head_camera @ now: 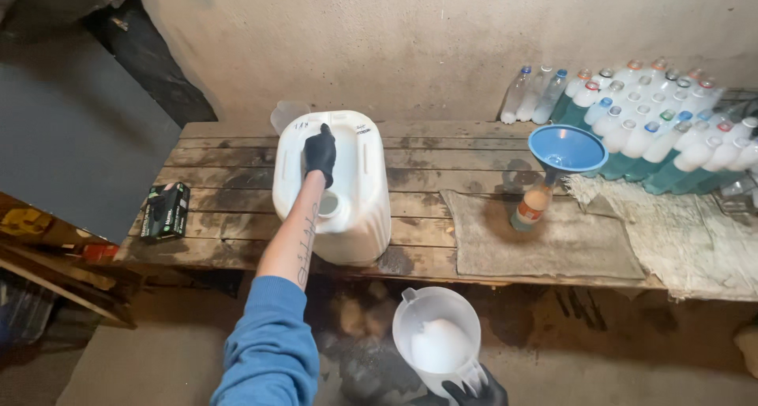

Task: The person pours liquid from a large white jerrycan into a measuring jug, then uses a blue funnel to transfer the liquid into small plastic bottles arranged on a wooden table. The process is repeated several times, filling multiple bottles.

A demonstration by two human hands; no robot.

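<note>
On the stained plank bench (442,142), at nine o'clock from the white plastic canister (347,209), lies a dark green carton (165,210). The left hand (320,153), black-gloved, clenches the canister's top handle; its round mouth stands uncapped. At six o'clock, the gloved right hand (474,392) grasps a translucent jug (437,344) holding white liquid. At three o'clock, a blue funnel (566,151) sits in a small bottle (530,207) on grey cloth (553,244), filled capped bottles (663,130) behind.

A flat rectangular cardboard box (165,210), black with green print, lies on the wooden-plank bench (237,149) well to the left of the gloved left hand (320,152). To that hand's right, a small plastic bottle (530,206) under a funnel carries an orange label.
</note>
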